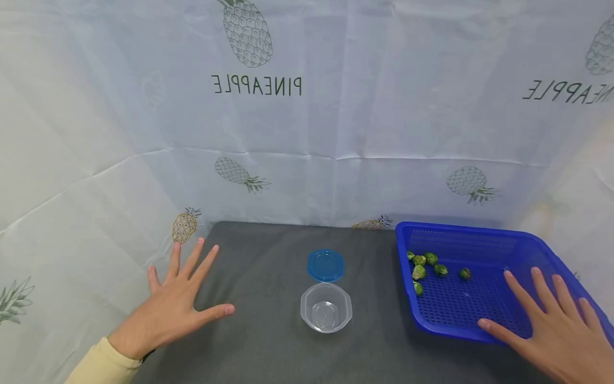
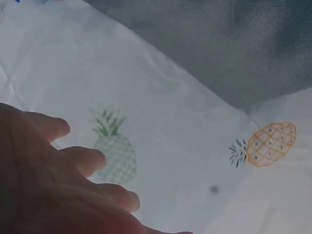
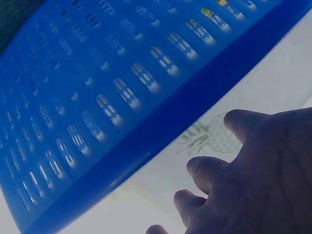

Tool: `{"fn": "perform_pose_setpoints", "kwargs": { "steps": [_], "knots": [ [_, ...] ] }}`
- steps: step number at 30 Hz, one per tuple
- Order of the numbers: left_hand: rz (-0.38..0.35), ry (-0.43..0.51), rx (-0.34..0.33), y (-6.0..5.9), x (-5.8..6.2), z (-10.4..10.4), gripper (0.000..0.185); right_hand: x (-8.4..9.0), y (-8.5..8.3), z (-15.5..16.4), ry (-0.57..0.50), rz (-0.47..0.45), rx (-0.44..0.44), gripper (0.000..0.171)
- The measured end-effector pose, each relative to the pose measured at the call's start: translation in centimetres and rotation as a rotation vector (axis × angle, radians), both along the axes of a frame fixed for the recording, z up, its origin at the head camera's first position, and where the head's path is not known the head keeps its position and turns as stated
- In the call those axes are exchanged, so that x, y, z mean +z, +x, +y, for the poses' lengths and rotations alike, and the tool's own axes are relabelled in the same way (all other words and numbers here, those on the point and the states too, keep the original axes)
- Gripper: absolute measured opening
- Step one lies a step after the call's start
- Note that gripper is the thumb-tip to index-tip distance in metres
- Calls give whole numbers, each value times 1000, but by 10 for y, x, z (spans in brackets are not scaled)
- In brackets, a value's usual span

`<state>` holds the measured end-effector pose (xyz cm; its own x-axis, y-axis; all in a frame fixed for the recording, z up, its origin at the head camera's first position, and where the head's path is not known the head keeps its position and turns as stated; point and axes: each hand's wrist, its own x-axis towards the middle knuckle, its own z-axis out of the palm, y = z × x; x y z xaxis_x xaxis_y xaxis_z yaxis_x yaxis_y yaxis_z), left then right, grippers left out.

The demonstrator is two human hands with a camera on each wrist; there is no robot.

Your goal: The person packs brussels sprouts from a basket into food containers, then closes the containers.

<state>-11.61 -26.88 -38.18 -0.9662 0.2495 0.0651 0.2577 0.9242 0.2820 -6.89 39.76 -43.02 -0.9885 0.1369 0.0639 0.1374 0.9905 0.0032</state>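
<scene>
My left hand is held with fingers spread at the left side of the grey table, holding nothing. On the right, my right hand is spread over the near right part of a blue plastic basket; whether it touches the rim cannot be told. Several Brussels sprouts lie inside the basket, mostly along its left side. A clear plastic container stands uncovered in the middle of the table. Just behind it lies a round blue lid. In the right wrist view, the fingers appear beside the slotted basket wall.
A grey cloth covers the table. White curtains printed with pineapples hang behind it and on both sides. The basket's raised walls bound the right side of the table.
</scene>
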Motion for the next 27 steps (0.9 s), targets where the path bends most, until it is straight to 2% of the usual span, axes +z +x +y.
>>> {"fn": "perform_pose_setpoints", "kwargs": {
  "steps": [6,10,15,19,21,23,27],
  "knots": [
    [-8,17,-2,-3,3,4,118,-1,-7,8,-28,8,26,132],
    [-22,95,-5,-3,3,10,115,2,-12,13,-67,-18,64,126],
    [-12,201,-3,-4,-4,24,109,25,-26,8,-90,-45,142,118],
    [-5,318,-6,-13,-11,45,96,43,-44,2,-125,-25,241,108],
    [-37,412,-8,-19,-16,56,86,50,-52,-2,-153,-23,301,102],
    [-99,510,2,-25,-22,67,77,56,-61,-6,-188,-27,355,95],
    [-295,744,-31,-38,-39,86,63,61,-79,-15,-240,-38,426,81]
  ]
}}
